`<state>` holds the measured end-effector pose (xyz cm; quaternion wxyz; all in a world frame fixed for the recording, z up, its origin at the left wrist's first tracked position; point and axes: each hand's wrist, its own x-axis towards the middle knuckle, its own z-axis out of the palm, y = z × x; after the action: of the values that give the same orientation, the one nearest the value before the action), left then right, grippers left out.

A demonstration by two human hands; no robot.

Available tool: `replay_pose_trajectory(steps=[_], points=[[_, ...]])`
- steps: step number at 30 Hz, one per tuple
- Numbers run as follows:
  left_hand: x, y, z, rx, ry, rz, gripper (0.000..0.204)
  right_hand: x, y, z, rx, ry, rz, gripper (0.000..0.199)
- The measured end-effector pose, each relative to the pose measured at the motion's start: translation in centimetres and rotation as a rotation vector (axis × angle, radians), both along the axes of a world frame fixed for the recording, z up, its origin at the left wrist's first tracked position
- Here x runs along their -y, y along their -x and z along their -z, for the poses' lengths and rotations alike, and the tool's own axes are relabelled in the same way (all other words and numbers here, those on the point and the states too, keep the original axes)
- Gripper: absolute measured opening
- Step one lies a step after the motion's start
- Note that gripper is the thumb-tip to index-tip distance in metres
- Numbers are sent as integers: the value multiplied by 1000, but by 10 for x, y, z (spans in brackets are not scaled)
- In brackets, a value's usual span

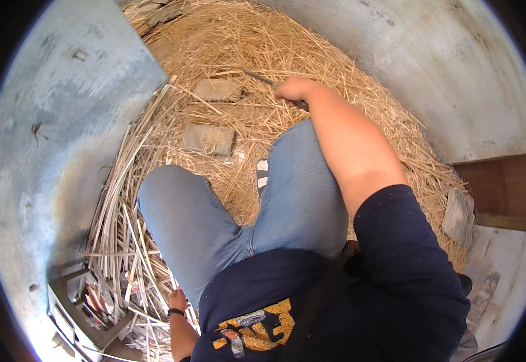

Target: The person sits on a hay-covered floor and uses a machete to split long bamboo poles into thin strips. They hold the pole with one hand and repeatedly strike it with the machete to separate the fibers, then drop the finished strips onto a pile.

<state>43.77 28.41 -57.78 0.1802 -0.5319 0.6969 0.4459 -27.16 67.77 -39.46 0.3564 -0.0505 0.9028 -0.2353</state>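
While the right hand grips a thin tool, its handle hidden in the fist, blade over straw; left hand down by reeds, grip can't tell, fingers half hidden.

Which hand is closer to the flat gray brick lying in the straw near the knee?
Right. The right hand is out over the straw just past the brick, gripping a thin tool. The left hand is far back by the hip, near the crate.
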Motion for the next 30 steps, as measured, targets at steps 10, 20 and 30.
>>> replay_pose_trajectory(steps=[10, 20, 30], points=[[8, 3, -34, 59, -76, -32, 41, 40, -3, -9, -95, -58, -194, 35], [13, 14, -3, -79, -37, -160, 33, 33, -27, -32, -26, -104, -236, 31], [47, -47, 63, -165, -204, -231, 35, 42, -24, -23, -53, -55, -239, 32]])
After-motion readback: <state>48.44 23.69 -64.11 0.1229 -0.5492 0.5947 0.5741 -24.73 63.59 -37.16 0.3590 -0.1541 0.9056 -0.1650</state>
